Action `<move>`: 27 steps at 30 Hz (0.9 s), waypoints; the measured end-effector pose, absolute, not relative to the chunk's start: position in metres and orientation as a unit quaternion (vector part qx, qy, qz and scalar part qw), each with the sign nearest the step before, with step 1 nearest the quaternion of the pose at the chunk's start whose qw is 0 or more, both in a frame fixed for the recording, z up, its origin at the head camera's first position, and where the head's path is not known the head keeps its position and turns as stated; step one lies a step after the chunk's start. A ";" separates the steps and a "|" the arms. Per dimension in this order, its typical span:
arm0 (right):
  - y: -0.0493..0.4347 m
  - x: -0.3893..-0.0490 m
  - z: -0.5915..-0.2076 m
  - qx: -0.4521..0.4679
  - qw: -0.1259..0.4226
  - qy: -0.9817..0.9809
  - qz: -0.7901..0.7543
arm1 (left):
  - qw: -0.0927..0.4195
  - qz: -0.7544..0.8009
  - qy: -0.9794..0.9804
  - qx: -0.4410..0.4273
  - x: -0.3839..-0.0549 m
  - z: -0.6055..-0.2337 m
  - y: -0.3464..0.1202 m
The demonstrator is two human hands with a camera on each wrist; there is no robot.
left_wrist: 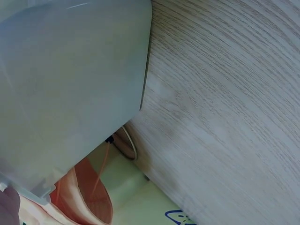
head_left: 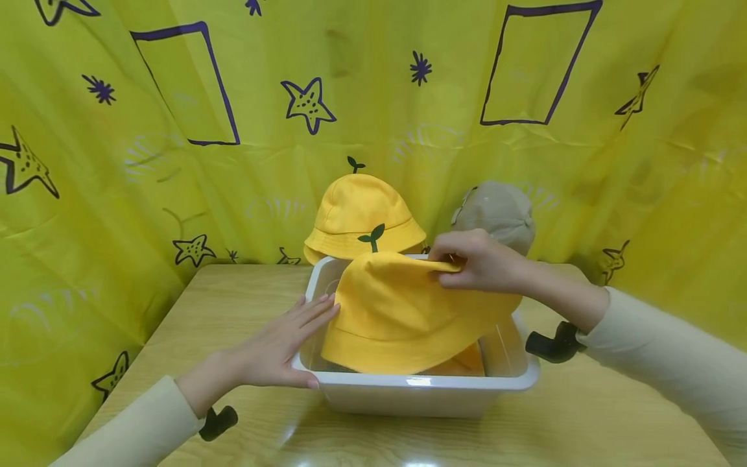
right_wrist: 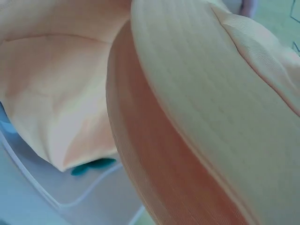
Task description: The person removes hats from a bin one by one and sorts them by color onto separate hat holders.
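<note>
A yellow bucket hat point(head_left: 391, 311) with a green sprout on top is tilted over a white plastic bin point(head_left: 428, 383). My right hand point(head_left: 478, 259) pinches its edge at the upper right. My left hand point(head_left: 286, 344) lies along the bin's left rim, fingers extended, fingertips right at the hat's left side and thumb by the front rim. Inside the bin, below the held hat, shows more yellow fabric point(head_left: 467, 363). From the right wrist, the held hat's brim point(right_wrist: 201, 108) fills the middle, and another hat point(right_wrist: 51, 84) with a green sprout point(right_wrist: 93, 166) sits in the bin.
Behind the bin stands another yellow bucket hat point(head_left: 362, 207) with a sprout. To its right is a beige cap point(head_left: 498, 211), partly behind my right hand. The wooden table point(head_left: 239, 298) ends at a yellow patterned curtain point(head_left: 373, 65).
</note>
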State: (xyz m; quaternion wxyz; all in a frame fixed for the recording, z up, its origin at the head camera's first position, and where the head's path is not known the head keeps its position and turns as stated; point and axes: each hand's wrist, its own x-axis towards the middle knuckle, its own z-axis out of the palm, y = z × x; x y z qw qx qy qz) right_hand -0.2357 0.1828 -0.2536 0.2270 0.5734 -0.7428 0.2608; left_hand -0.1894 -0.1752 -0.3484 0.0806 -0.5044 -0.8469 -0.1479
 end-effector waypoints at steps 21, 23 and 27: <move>0.220 -0.224 -0.221 0.527 0.334 -0.702 0.343 | 0.220 -0.278 -0.805 -0.476 -0.198 -0.324 -0.166; 0.223 -0.223 -0.221 0.515 0.342 -0.700 0.357 | 0.242 -0.288 -0.797 -0.473 -0.202 -0.319 -0.161; 0.226 -0.221 -0.221 0.504 0.349 -0.679 0.404 | 0.262 -0.304 -0.775 -0.488 -0.210 -0.308 -0.152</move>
